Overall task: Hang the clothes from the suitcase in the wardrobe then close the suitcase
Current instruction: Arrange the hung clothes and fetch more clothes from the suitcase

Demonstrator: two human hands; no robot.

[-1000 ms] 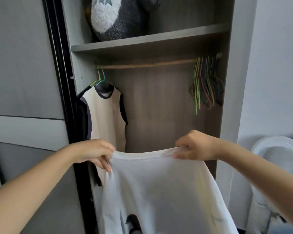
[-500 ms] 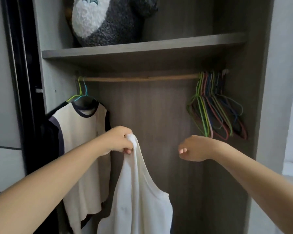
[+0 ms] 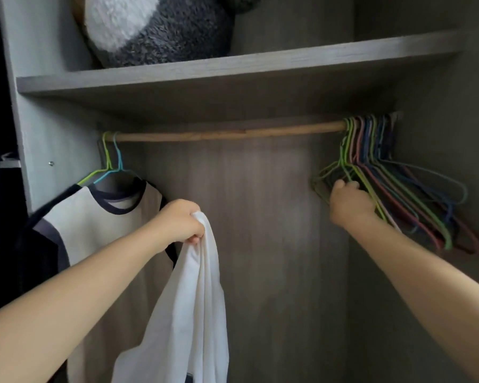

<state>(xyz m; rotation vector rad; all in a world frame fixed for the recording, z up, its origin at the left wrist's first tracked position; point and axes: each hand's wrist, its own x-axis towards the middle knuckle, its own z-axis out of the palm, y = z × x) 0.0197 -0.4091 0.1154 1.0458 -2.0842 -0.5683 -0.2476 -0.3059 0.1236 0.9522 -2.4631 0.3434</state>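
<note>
Wardrobe (image 3: 260,189): left hand (image 3: 180,222) grips white garment (image 3: 188,313); right hand (image 3: 349,200) seemingly grasping hangers (image 3: 415,194).

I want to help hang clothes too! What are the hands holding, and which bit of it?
The left hand grips the white garment by its bunched top edge. The right hand curls round a green hanger at its lower wire, among the bunch.

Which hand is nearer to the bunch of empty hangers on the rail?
The right hand: it grips a green one in the bunch of empty hangers. The left hand is far to their left, holding the white garment.
</note>
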